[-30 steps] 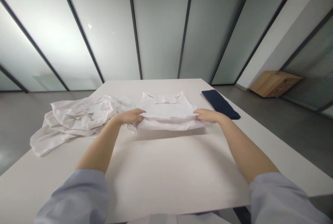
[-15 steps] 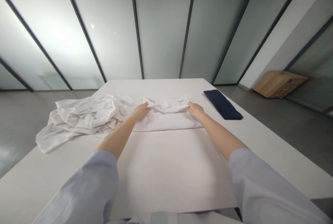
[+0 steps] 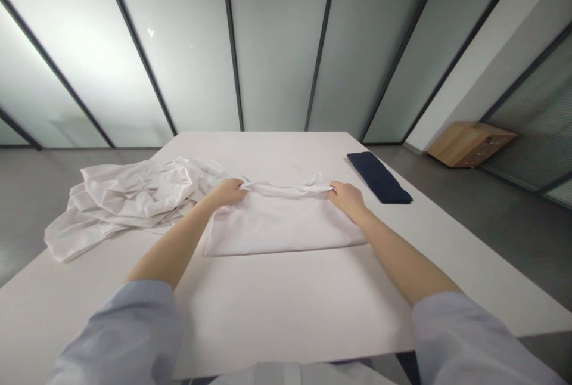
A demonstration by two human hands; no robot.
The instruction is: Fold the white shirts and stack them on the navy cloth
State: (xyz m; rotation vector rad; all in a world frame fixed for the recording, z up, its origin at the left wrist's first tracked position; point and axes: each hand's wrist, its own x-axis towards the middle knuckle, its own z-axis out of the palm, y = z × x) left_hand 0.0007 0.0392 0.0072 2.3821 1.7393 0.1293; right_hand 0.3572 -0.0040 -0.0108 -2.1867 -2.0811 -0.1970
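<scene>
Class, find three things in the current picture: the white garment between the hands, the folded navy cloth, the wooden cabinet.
White garment (image 3: 286,225), head view: middle of its flat near part.
Navy cloth (image 3: 379,178), head view: middle of its top face.
Wooden cabinet (image 3: 468,144), head view: middle of its visible body.

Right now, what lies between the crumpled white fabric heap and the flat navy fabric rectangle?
Head view: the folded white fabric piece, held by the left hand's grip and right hand's grip, then bare white tabletop.

Wide folded white cloth (image 3: 286,224), plain; crumpled white fabric heap (image 3: 143,194), plain; narrow folded navy cloth rectangle (image 3: 379,179), solid.
</scene>
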